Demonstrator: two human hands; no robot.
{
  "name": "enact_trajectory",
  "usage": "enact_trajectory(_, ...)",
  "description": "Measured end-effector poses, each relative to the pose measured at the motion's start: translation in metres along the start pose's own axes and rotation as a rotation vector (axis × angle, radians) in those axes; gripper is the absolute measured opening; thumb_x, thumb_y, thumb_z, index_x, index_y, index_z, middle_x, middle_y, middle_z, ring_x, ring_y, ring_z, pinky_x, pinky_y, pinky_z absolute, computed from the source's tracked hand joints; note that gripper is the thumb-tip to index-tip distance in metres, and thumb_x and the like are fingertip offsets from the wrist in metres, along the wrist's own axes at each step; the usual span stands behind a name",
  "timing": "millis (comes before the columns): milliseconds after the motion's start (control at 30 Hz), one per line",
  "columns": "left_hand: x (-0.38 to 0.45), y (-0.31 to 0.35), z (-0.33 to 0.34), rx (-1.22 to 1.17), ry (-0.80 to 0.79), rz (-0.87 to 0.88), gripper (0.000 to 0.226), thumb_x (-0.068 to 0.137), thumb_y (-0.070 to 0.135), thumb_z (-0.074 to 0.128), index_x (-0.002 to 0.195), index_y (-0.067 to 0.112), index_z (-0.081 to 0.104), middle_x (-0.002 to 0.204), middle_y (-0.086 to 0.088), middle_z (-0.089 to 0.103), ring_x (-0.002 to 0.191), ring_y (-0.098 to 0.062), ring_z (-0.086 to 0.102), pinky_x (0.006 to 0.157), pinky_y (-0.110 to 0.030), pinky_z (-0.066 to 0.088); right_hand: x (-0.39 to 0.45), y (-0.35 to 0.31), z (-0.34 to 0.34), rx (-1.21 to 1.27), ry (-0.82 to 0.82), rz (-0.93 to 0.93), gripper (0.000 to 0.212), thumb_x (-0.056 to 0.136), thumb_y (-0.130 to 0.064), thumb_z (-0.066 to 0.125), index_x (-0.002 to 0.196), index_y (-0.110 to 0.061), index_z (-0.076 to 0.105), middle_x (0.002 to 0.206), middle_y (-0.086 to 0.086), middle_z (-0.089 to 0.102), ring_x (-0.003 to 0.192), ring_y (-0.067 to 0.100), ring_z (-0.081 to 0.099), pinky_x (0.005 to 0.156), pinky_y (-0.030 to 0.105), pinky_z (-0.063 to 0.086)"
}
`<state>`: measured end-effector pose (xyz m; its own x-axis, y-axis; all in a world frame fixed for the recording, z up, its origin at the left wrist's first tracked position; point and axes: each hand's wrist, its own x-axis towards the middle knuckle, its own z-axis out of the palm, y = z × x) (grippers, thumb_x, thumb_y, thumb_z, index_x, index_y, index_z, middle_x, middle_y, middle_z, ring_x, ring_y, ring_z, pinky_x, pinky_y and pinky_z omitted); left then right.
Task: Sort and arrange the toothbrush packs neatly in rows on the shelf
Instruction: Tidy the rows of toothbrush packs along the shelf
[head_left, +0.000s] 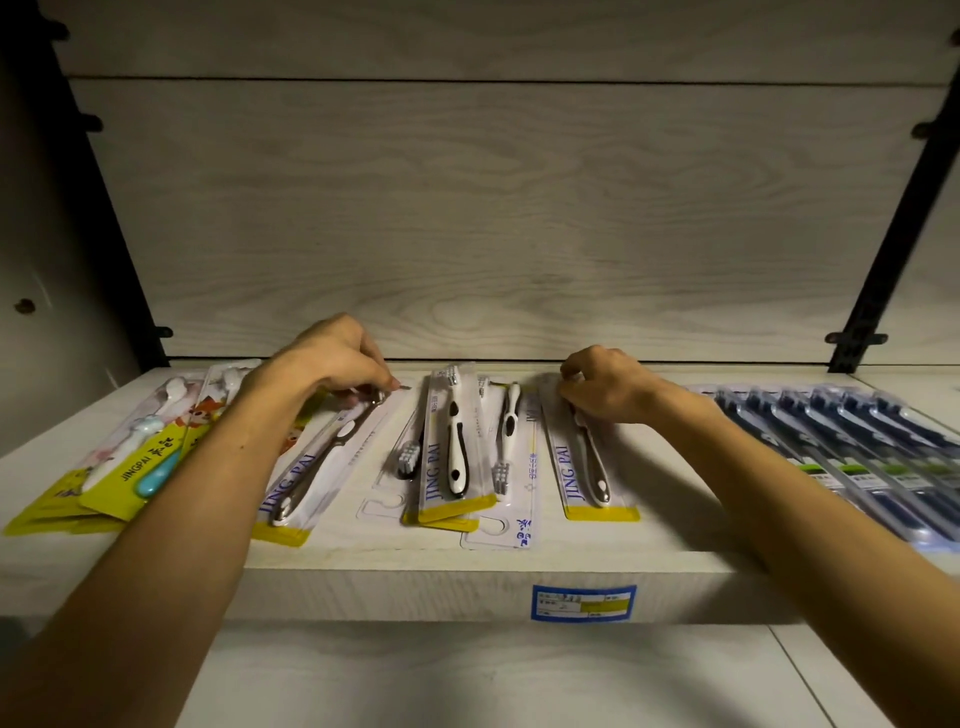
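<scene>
The left hand (332, 358) has its fingers curled down, pinching the far end of a toothbrush pack (322, 457) that lies slanted on the shelf (467, 577), its yellow-edged near end close to the front lip. The right hand (608, 384) is also curled, its fingertips gripping the far end of another pack (584, 467) that lies nearly straight, front to back, with "JING PAI" printed down its side. Between the two hands lies a loose cluster of packs (452, 457), overlapping and turned different ways, some with the brush head toward the front and some with the handle. To the left, partly under the left forearm, sits a pile of yellow children's packs (130, 467) with a cartoon figure and pale brushes, fanned and overlapping. To the right, beyond the right forearm, a row of dark blue packs (852, 447) lies side by side, all slanted alike. A blue-bordered price label (583, 603) is stuck to the shelf's front edge, below the right-hand pack. Behind everything stands a pale wood-grain back panel (493, 208).
</scene>
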<state>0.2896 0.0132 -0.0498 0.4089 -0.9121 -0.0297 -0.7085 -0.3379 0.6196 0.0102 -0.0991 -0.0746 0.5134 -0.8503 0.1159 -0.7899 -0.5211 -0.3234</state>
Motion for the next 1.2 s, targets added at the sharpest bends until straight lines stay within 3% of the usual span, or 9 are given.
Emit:
enact_trajectory(133,0.002,-0.002,0.000,0.024,-0.008,0.003,0.012,0.074,0.018,0.088,0.080,0.013,0.079,0.076,-0.007,0.077,0.064,-0.018,0.069,0.059,-0.028,0.055,-0.001,0.000,0.000,0.004,-0.020,-0.009,0.020,0.094,-0.023,0.053,0.091,-0.013,0.070,0.086,0.009,0.073,0.089,0.028,0.067,0.087,0.039,0.055)
enact_trajectory(267,0.002,-0.006,0.000,0.059,-0.069,-0.024,0.015,0.074,0.015,0.088,0.083,0.010,0.078,0.073,-0.008,0.076,0.063,-0.018,0.068,0.056,-0.029,0.055,0.000,0.002,-0.001,0.008,-0.018,-0.026,0.022,0.096,-0.022,0.055,0.104,-0.010,0.072,0.099,0.011,0.073,0.096,0.030,0.065,0.089,0.038,0.053)
enact_trajectory(567,0.002,0.026,-0.008,-0.213,0.113,0.109,0.014,0.083,0.002,0.077,0.095,-0.004,0.073,0.075,-0.018,0.068,0.053,-0.016,0.060,0.047,-0.020,0.056,0.003,0.013,-0.007,0.083,-0.015,-0.071,0.027,0.094,-0.025,0.065,0.116,-0.010,0.072,0.115,0.008,0.070,0.107,0.024,0.061,0.087,0.028,0.044)
enact_trajectory(700,-0.002,0.065,-0.016,-0.253,0.052,0.234,0.019,0.088,0.012,0.075,0.096,-0.005,0.071,0.076,-0.019,0.066,0.060,-0.021,0.062,0.053,-0.024,0.059,0.003,0.018,-0.016,0.204,-0.028,-0.097,0.027,0.090,-0.023,0.072,0.114,-0.010,0.075,0.113,0.006,0.073,0.106,0.020,0.064,0.095,0.032,0.048)
enact_trajectory(833,0.003,0.102,0.017,-0.158,-0.064,0.267,0.023,0.084,0.015,0.079,0.086,-0.005,0.070,0.055,-0.008,0.067,0.045,-0.013,0.062,0.046,-0.025,0.057,0.002,0.024,-0.026,0.284,0.022,-0.085,0.026,0.086,-0.020,0.077,0.110,-0.010,0.077,0.108,0.005,0.075,0.096,0.011,0.063,0.093,0.027,0.048)
enact_trajectory(933,0.013,0.114,0.064,-0.064,-0.089,0.279,0.025,0.079,0.018,0.082,0.079,-0.006,0.074,0.059,-0.012,0.070,0.053,-0.021,0.068,0.059,-0.037,0.063,0.003,0.028,-0.029,0.287,0.066,-0.044,0.030,0.084,-0.017,0.078,0.112,-0.008,0.075,0.111,0.007,0.074,0.097,0.012,0.062,0.093,0.029,0.049)
enact_trajectory(967,0.016,0.115,0.076,-0.035,-0.091,0.280,0.026,0.078,0.022,0.083,0.074,-0.002,0.074,0.062,-0.013,0.072,0.056,-0.022,0.069,0.062,-0.038,0.063,0.003,0.029,-0.030,0.306,0.069,-0.021,0.035,0.085,-0.017,0.078,0.118,-0.007,0.072,0.112,0.008,0.073,0.097,0.013,0.061,0.091,0.026,0.049)
enact_trajectory(1100,0.026,0.116,0.099,0.023,-0.138,0.295,0.030,0.081,0.034,0.082,0.074,0.006,0.074,0.059,-0.004,0.072,0.044,-0.010,0.063,0.043,-0.022,0.050,0.001,0.030,-0.029,0.497,-0.023,0.067,0.047,0.094,-0.013,0.067,0.138,-0.005,0.054,0.116,0.013,0.069,0.094,0.019,0.062,0.059,0.009,0.047)
enact_trajectory(1200,0.029,0.118,0.094,-0.010,-0.142,0.354,0.025,0.082,0.036,0.081,0.083,0.011,0.076,0.067,-0.002,0.074,0.053,-0.011,0.067,0.053,-0.026,0.054,0.002,0.026,-0.024,0.449,-0.012,0.031,0.043,0.096,-0.021,0.065,0.136,-0.005,0.058,0.121,0.012,0.067,0.101,0.020,0.061,0.087,0.027,0.052)
